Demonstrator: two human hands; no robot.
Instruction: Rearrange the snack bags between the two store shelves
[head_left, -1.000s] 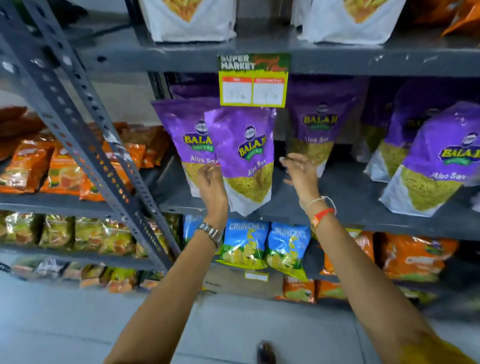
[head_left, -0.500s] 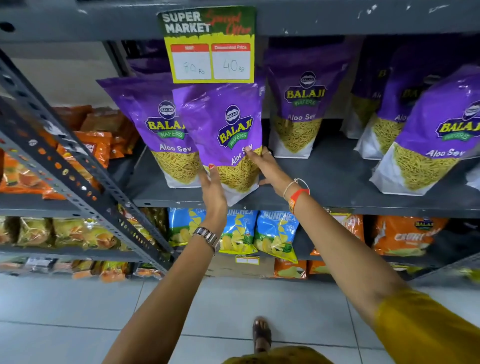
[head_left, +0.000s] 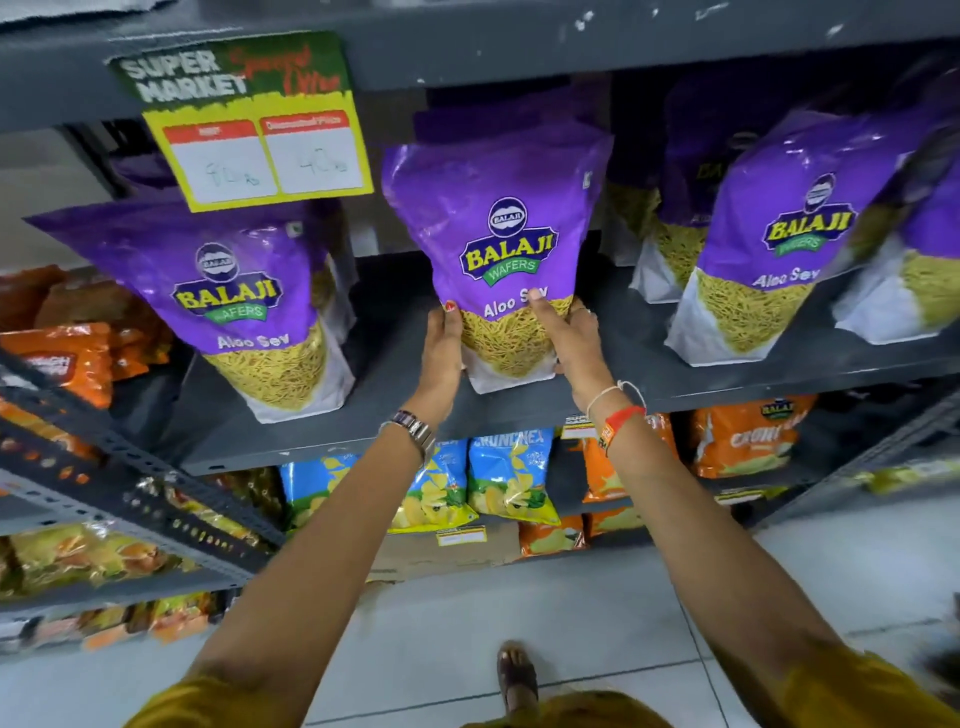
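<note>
grey metal shelving (head_left: 519, 415) fills the view; below it lies a pale tiled floor (head_left: 441, 623), and left of it a perforated slanted steel upright (head_left: 156, 483).

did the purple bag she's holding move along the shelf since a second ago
Yes. The held Balaji bag, gripped by the left hand and right hand, shifted right: it overlapped the neighbouring bag under the price sign, and now stands clear of both.

we're seeing glossy plastic on the purple Aloo Sev bag (head_left: 498, 249) | shelf (head_left: 623, 374) looking like matt painted grey metal, scuffed | price tag (head_left: 260, 150) looking papery
</note>
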